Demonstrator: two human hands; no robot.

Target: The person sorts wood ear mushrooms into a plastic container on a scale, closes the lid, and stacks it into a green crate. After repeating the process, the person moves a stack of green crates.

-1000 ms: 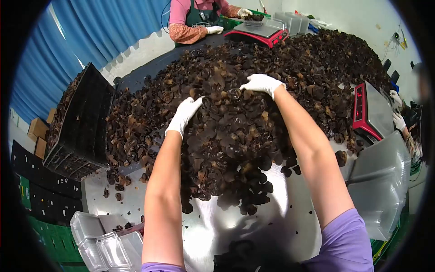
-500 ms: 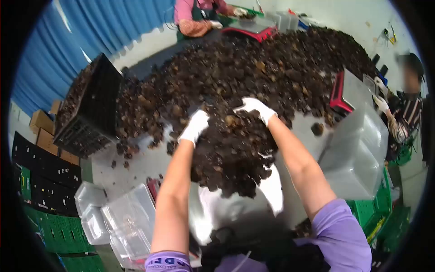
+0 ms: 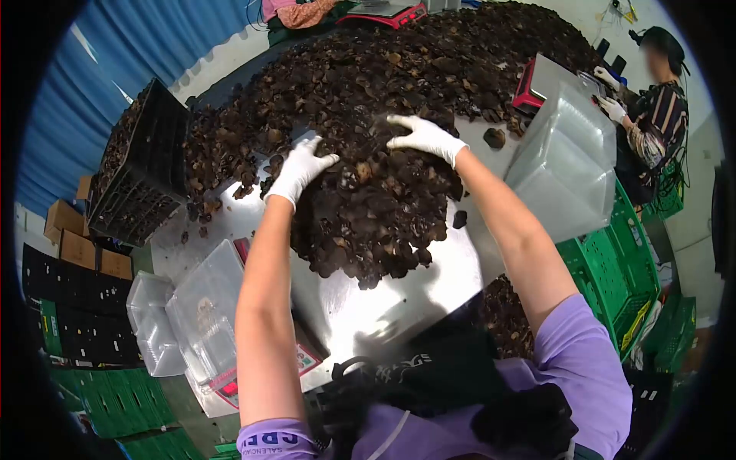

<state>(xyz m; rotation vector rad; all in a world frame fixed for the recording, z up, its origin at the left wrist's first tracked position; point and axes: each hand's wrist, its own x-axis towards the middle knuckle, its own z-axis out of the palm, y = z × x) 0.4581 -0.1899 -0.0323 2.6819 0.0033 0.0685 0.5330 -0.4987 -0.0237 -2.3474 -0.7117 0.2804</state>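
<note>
A big heap of dark brown mushrooms (image 3: 368, 222), frilled like wood ear, lies on the metal table (image 3: 360, 307) in front of me. It joins a longer mound of the same mushrooms (image 3: 330, 84) behind. My left hand (image 3: 301, 170), in a white glove, rests at the left side of the near heap with its fingers spread. On the heap's upper right, my right hand (image 3: 425, 139), also gloved in white, has its fingers stretched out over the mushrooms. Neither hand visibly grips anything.
A black crate (image 3: 146, 161) of mushrooms is tipped at the left. Clear plastic tubs (image 3: 203, 307) stand at lower left, more clear tubs (image 3: 563, 161) at right by a red scale (image 3: 537, 84). Green crates (image 3: 613, 261) sit at right. A co-worker (image 3: 652, 123) works beyond; another is partly visible at the back.
My view has tilted down, so the heap sits higher. My left hand has opened and moved further left of the heap; the hands are wider apart. The near heap's front edge lies further from me.
</note>
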